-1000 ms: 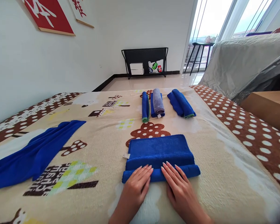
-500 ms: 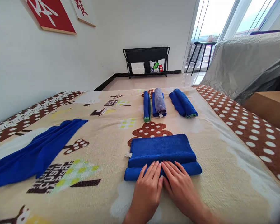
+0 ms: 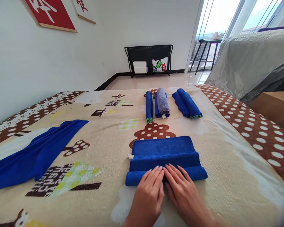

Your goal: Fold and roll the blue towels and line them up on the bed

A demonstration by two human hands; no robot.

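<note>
Your royal-blue plush microfibre towel (image 3: 164,153) lies on the bed just in front of you, in the middle of the beige patterned fleece blanket (image 3: 227,164), with its near edge rolled into a low tube that runs from side to side. The rest of the cloth lies flat beyond the roll, in a neat rectangle with a slight step where 1 layer lies over another. A small white label (image 3: 130,156) sticks out at its left edge.

Your left hand (image 3: 149,193) and your right hand (image 3: 181,190) lie side by side, touching at the middle of the roll, palms down and fingers stretched flat; the fingertips press on top of the rolled edge, and nothing is clamped in either hand.

Beyond the towel, near the far edge of the bed, you have 3 rolled cloths in a row: a thin blue roll with a green edge (image 3: 149,106), just beside it a grey roll resting on a blue cloth (image 3: 162,101), and to the right a thicker blue roll with a green end (image 3: 187,103). Well apart on your left, a loose blue towel (image 3: 35,151) sprawls unfolded across the blanket. Nothing lies between your hands and the roll.

Farther off, a black metal rack (image 3: 148,60) stands against the white wall, a dark stool (image 3: 204,53) stands by the window, and a grey plastic-covered piece of furniture (image 3: 248,60) is to your right.
</note>
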